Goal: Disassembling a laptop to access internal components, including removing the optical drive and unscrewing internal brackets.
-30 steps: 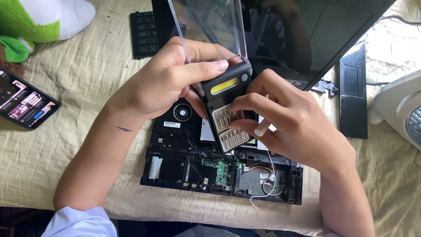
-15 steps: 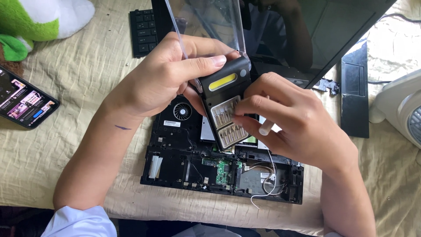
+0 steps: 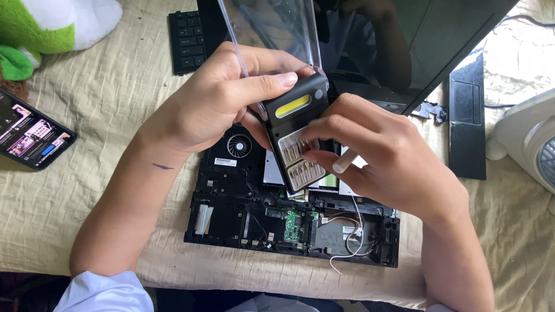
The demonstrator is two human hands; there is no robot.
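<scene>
A person's two bare forearms reach in from the bottom edge, over a bed covered with a wrinkled beige sheet (image 3: 87, 225). Nearest the viewer lies an opened laptop base (image 3: 277, 222), black, its inner parts showing: a round fan (image 3: 239, 145) at upper left, a green circuit board (image 3: 293, 224) in the middle, and thin white wires (image 3: 350, 231) trailing at the right. Above it, both hands meet around a black screwdriver bit case (image 3: 296, 138) with a yellow panel and two rows of silver bits. The left hand (image 3: 217, 104) grips the case from the left, its thumb pressed across the top edge. The right hand (image 3: 376, 156) curls its fingers over the bit rows and also pinches a slim white stick (image 3: 346, 162). A clear plastic lid (image 3: 272, 29) stands up, hinged open, from the top of the case. Farther back, the dark laptop screen (image 3: 428, 40) lies tilted, with a loose black keyboard (image 3: 188, 40) to its left. At far left sit a lit phone (image 3: 32, 136) and a green and white plush toy (image 3: 52, 29). A white fan (image 3: 529, 141) stands at the right edge.
</scene>
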